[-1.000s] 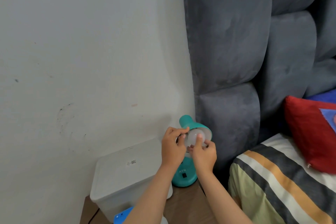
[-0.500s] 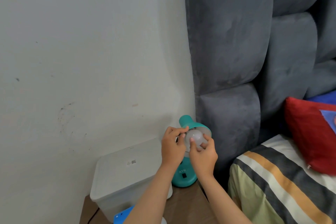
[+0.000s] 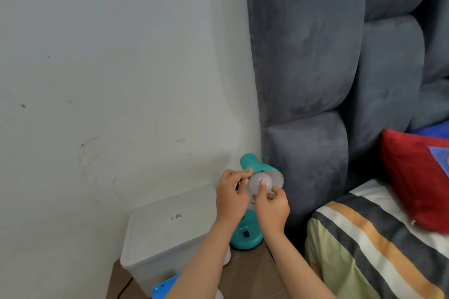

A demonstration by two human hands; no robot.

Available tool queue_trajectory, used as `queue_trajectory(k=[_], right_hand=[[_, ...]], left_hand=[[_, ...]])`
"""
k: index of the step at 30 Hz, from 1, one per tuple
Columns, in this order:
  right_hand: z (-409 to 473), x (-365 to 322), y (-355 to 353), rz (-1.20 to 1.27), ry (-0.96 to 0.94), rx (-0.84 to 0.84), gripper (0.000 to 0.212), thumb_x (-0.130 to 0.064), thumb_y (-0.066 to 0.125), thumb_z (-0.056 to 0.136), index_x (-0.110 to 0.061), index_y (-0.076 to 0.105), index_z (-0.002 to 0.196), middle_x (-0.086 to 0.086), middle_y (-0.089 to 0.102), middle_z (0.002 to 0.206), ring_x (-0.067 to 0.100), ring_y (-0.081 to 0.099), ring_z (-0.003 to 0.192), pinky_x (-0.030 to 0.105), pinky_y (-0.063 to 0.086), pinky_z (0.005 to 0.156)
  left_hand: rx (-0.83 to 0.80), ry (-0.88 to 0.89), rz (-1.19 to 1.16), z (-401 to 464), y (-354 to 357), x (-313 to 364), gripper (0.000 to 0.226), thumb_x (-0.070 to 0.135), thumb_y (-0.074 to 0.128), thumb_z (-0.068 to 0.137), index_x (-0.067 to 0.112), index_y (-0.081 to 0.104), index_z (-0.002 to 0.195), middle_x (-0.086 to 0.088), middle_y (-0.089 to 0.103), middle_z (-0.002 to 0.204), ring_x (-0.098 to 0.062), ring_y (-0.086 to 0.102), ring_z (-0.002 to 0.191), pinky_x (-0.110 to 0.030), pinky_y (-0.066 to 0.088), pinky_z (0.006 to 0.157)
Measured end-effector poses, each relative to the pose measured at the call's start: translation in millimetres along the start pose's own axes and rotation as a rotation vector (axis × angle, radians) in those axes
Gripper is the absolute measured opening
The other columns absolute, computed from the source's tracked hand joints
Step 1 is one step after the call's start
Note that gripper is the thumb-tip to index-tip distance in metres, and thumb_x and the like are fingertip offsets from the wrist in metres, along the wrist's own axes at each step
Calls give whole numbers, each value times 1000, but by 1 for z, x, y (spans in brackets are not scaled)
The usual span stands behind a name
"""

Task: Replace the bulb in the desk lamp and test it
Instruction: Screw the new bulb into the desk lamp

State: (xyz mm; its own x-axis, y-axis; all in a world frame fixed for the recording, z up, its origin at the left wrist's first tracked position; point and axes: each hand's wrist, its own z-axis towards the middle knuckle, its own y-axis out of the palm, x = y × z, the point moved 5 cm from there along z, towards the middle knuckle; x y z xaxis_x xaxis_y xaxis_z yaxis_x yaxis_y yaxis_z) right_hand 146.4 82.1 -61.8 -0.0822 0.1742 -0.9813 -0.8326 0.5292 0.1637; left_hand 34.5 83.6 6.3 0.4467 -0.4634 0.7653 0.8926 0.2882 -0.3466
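Observation:
A teal desk lamp stands on a wooden nightstand, its round base (image 3: 246,238) low and its shade (image 3: 257,167) tilted toward me. A white frosted bulb (image 3: 257,183) sits in the mouth of the shade, unlit. My left hand (image 3: 230,196) grips the left rim of the shade. My right hand (image 3: 272,209) pinches the bulb from below, fingertips curled on its dome. The lamp's neck is hidden behind my hands.
A white lidded plastic box (image 3: 170,228) sits left of the lamp on the wooden nightstand (image 3: 245,272). A blue object (image 3: 165,286) lies at the bottom edge. A grey padded headboard (image 3: 315,80) rises right of the lamp; a striped blanket (image 3: 376,250) and red pillow (image 3: 413,177) lie on the bed.
My right hand's fingers have shifted round the bulb between frames, regripping it. The left hand has stayed on the shade and the lamp has not moved.

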Motion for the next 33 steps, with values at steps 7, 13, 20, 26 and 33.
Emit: queue_trajectory(k=[7, 13, 20, 26, 33], right_hand=[[-6, -9, 2, -82, -135, -37, 53, -22, 68, 83, -19, 44, 130, 7, 50, 114, 16, 65, 74, 19, 48, 68], [-6, -9, 1, -16, -54, 1, 54, -33, 66, 84, -13, 45, 129, 8, 55, 113, 8, 61, 73, 23, 49, 70], [-7, -4, 1, 17, -63, -3, 49, -29, 68, 83, -22, 47, 128, 8, 57, 116, 10, 64, 78, 25, 52, 72], [-4, -9, 2, -57, -113, -1, 56, -22, 71, 81, -10, 45, 129, 4, 43, 118, 10, 61, 71, 6, 48, 57], [-6, -3, 2, 3, -45, -3, 53, -31, 68, 83, -14, 45, 128, 12, 60, 113, 14, 63, 78, 25, 49, 71]], left_hand=[[-2, -13, -12, 0, -1, -1, 28, 3, 56, 87, 22, 70, 102, 0, 60, 96, 1, 56, 92, 0, 41, 77], [-8, -10, -8, -1, 0, -1, 26, 5, 56, 88, 22, 69, 103, 0, 59, 96, 1, 56, 90, -1, 41, 77], [-9, -17, -14, 0, 0, -1, 26, 5, 56, 88, 22, 69, 103, 0, 59, 97, 0, 57, 89, 0, 41, 76], [-5, -15, -15, 1, -1, -2, 28, 4, 56, 88, 23, 69, 103, 1, 59, 97, 3, 55, 91, 0, 40, 77], [-11, -12, -14, 1, 0, -2, 27, 5, 56, 88, 23, 69, 103, 0, 59, 97, 1, 56, 90, 0, 41, 75]])
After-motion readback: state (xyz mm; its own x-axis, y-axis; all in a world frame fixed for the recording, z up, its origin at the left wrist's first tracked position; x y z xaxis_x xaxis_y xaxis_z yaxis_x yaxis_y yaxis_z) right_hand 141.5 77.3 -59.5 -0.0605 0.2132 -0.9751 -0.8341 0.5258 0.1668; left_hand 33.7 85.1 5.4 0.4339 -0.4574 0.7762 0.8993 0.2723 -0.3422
